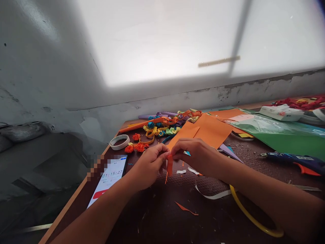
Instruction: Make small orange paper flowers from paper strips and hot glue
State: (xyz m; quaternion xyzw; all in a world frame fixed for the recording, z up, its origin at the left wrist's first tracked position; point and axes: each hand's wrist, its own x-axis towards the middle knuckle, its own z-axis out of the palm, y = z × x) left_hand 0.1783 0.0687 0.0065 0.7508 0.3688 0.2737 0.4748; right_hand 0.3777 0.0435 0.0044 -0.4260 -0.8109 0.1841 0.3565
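Note:
Between my two hands hangs a small strip of orange paper (170, 165), with a thin shred dangling from its lower end. My left hand (153, 162) pinches it from the left with thumb and forefinger. From the right, my right hand (194, 154) pinches the top of the same strip, fingertips almost touching those of the left. Sheets of orange paper (214, 128) lie just beyond the hands. Crumpled orange paper flowers (139, 147) rest past my left hand.
A tape roll (120, 142) and a phone showing a timer (111, 174) lie on the left. Colourful paper chains (162, 125) are heaped at the back. On the right are a glue gun (294, 158), green sheets (291, 144) and a yellow ring (250, 213). White paper strips (215, 196) litter the table.

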